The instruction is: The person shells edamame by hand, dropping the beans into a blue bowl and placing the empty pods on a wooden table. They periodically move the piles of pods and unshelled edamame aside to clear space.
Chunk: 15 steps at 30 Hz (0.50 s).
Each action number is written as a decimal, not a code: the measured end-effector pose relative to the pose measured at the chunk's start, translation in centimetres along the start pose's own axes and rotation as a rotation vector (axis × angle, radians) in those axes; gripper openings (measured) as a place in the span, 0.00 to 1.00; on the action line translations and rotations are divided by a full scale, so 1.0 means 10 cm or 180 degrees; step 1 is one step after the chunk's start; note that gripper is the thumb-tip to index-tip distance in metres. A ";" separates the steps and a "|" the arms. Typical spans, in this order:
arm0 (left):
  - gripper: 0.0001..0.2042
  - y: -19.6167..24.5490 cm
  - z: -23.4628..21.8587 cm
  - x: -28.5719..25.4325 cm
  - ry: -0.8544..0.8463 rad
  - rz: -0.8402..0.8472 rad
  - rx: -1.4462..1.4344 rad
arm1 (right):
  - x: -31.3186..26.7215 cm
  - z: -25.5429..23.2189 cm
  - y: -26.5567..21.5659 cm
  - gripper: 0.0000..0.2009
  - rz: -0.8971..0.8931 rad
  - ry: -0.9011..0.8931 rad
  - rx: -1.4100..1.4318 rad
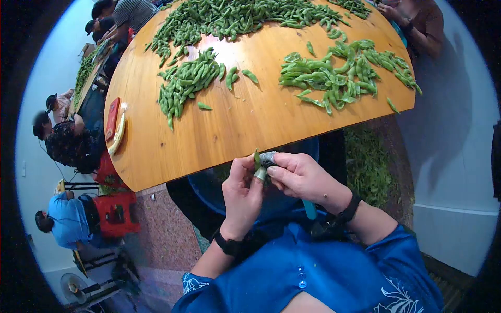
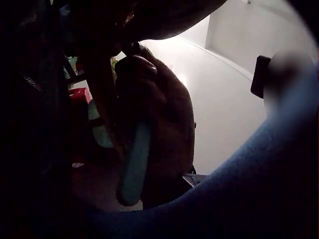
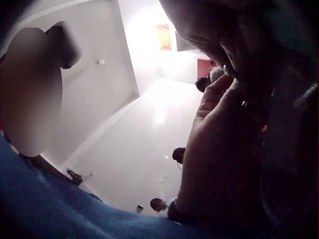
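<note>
Just off the table's near edge, in the head view, my left hand (image 1: 244, 195) pinches a green pod (image 1: 257, 159) upright between thumb and fingers; a pale wrap covers the thumb tip. Touching it from the right, my right hand (image 1: 308, 180) has its fingers curled round a tool with a teal handle (image 1: 310, 209), which sticks out below the palm. A grey wrap (image 1: 267, 156) covers a right fingertip. In the left wrist view the right hand (image 2: 167, 114) and teal handle (image 2: 134, 167) are dark. The left hand (image 3: 219, 149) shows dimly in the right wrist view.
Pods lie in a large heap (image 1: 219, 21) at the back of the wooden table (image 1: 209, 141), with smaller piles left (image 1: 188, 83) and right (image 1: 360, 73). A red phone (image 1: 112, 119) lies at the left edge. Below my hands is a blue tub (image 1: 203, 195). People sit at the left.
</note>
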State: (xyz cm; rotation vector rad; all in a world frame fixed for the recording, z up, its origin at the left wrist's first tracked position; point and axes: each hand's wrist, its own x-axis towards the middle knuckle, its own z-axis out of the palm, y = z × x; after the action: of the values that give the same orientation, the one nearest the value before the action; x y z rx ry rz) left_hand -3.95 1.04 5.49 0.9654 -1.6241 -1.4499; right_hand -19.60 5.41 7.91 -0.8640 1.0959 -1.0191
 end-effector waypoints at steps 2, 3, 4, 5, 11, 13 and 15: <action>0.12 -0.05 -0.03 -0.01 -0.0111 0.0176 0.0206 | -0.01 0.01 0.02 0.11 -0.0008 0.0051 -0.0063; 0.12 -0.07 -0.02 -0.02 -0.0104 0.0167 0.0200 | 0.01 0.01 0.06 0.11 -0.0036 0.0037 0.0016; 0.12 -0.09 -0.02 -0.03 -0.0067 0.0150 0.0153 | 0.03 0.00 0.10 0.11 -0.0064 0.0024 0.0097; 0.12 -0.10 -0.01 -0.04 -0.0038 0.0134 0.0107 | 0.04 0.01 0.13 0.11 -0.0055 0.0026 0.0098; 0.10 -0.13 -0.04 -0.03 -0.0061 -0.0249 -0.0526 | -0.02 0.02 0.06 0.09 0.0326 0.0029 0.0720; 0.11 -0.13 -0.07 -0.02 -0.0116 -0.0301 -0.0568 | -0.02 0.03 0.07 0.08 0.0441 0.0091 0.0826; 0.11 -0.16 -0.10 -0.03 -0.0173 -0.0370 -0.0610 | 0.00 0.03 0.10 0.08 0.0505 0.0110 0.0848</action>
State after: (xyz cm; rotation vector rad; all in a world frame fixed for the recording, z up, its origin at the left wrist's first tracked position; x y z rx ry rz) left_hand -2.82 0.74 3.99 0.9303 -1.4557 -1.6901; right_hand -19.12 5.76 7.02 -0.5388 1.0129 -1.0222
